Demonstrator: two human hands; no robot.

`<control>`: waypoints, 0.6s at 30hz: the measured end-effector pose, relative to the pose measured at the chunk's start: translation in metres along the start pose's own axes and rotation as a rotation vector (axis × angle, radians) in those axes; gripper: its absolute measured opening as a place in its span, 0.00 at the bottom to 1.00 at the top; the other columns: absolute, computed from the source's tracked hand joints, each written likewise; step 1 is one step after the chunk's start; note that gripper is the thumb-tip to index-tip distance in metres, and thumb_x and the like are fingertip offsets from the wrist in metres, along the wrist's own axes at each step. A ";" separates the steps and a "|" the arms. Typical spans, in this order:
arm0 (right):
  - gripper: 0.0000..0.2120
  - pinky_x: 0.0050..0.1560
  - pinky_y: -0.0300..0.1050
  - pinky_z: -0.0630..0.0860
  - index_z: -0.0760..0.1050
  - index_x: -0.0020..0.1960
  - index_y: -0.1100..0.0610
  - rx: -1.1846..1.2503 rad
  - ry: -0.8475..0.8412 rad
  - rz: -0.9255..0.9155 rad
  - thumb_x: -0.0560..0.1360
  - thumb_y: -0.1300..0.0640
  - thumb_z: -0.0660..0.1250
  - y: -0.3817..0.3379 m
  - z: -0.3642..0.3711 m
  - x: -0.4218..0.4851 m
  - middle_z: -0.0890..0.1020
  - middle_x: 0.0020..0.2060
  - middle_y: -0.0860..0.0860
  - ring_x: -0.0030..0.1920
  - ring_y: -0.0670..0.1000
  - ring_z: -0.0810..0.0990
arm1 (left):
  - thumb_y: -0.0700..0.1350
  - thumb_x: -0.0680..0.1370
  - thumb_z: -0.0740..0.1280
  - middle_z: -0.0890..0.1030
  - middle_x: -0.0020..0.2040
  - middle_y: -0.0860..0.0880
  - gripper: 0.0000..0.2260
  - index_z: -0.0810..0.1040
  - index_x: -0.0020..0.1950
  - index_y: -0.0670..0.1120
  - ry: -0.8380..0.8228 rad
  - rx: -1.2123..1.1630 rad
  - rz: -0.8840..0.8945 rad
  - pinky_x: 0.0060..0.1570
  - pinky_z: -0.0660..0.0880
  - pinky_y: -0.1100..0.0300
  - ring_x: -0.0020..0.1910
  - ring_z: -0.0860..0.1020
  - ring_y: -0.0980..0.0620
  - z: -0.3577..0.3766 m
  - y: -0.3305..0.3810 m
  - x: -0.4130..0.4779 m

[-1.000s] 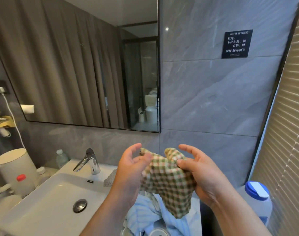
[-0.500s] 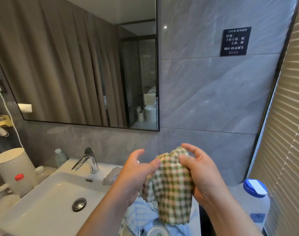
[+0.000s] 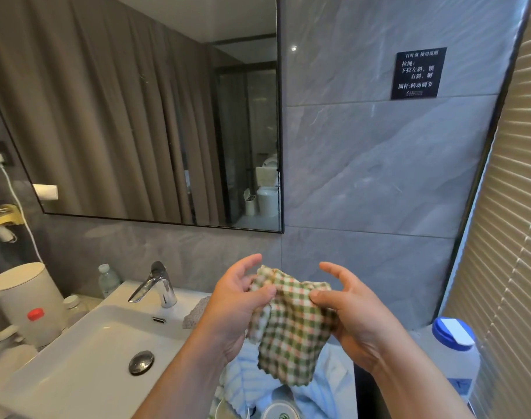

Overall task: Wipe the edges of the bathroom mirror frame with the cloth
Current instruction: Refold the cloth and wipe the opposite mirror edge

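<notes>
Pinching cloth (image 3: 291,322) between left hand (image 3: 237,309) and right hand (image 3: 352,322); mirror frame (image 3: 281,146) at 12 o'clock, tap (image 3: 157,285) at 9.

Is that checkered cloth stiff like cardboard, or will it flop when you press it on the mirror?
Probably floppy: the checkered cloth bunches and droops between the left hand and right hand. It likely weighs little, since fingertips alone pinch it. It should bend around the mirror frame.
</notes>
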State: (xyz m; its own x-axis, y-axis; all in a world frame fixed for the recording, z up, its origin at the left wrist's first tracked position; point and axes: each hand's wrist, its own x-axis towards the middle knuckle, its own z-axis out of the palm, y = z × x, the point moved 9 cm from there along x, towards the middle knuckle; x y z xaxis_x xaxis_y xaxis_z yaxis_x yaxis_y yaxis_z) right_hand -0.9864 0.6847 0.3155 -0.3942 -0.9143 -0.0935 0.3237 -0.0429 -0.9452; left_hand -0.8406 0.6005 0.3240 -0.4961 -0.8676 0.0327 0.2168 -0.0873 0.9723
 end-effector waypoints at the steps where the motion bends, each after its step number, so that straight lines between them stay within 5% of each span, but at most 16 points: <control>1: 0.25 0.38 0.47 0.79 0.71 0.67 0.51 0.005 -0.011 -0.007 0.76 0.73 0.64 -0.002 0.001 -0.001 0.86 0.45 0.60 0.41 0.55 0.85 | 0.29 0.73 0.70 0.86 0.46 0.52 0.25 0.73 0.66 0.49 -0.004 0.038 0.002 0.43 0.80 0.55 0.47 0.85 0.48 0.000 0.001 -0.001; 6: 0.17 0.33 0.41 0.77 0.76 0.60 0.55 -0.054 -0.002 -0.083 0.76 0.72 0.64 -0.011 0.001 -0.002 0.85 0.38 0.58 0.36 0.52 0.84 | 0.32 0.74 0.72 0.84 0.48 0.36 0.19 0.76 0.60 0.48 0.038 0.146 -0.060 0.38 0.80 0.53 0.41 0.84 0.42 -0.002 -0.002 -0.004; 10: 0.15 0.37 0.43 0.77 0.77 0.58 0.55 -0.125 0.039 -0.155 0.75 0.69 0.69 -0.016 -0.002 -0.001 0.86 0.38 0.57 0.38 0.52 0.85 | 0.41 0.78 0.69 0.84 0.48 0.39 0.04 0.81 0.52 0.43 0.113 0.194 -0.078 0.40 0.78 0.55 0.40 0.81 0.47 -0.008 -0.003 0.000; 13: 0.13 0.43 0.50 0.81 0.78 0.56 0.56 -0.117 0.099 -0.200 0.74 0.66 0.72 -0.018 -0.004 -0.001 0.86 0.41 0.58 0.42 0.55 0.85 | 0.45 0.77 0.70 0.85 0.46 0.44 0.07 0.80 0.53 0.45 0.068 0.201 -0.062 0.38 0.77 0.58 0.40 0.81 0.51 -0.003 0.001 -0.001; 18: 0.10 0.50 0.53 0.82 0.77 0.58 0.54 -0.107 0.123 -0.189 0.78 0.60 0.69 -0.015 -0.006 0.003 0.85 0.48 0.58 0.47 0.54 0.84 | 0.33 0.74 0.72 0.84 0.44 0.40 0.15 0.77 0.57 0.45 0.030 0.205 -0.048 0.32 0.76 0.60 0.37 0.82 0.48 0.002 0.002 -0.003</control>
State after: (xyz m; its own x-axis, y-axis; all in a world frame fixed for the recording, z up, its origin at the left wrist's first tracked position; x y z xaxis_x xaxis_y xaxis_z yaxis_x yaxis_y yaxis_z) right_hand -0.9976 0.6855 0.3276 -0.5427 -0.8380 0.0567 0.1444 -0.1595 -0.9766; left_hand -0.8406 0.6036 0.3263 -0.4758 -0.8794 -0.0184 0.0166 -0.0299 0.9994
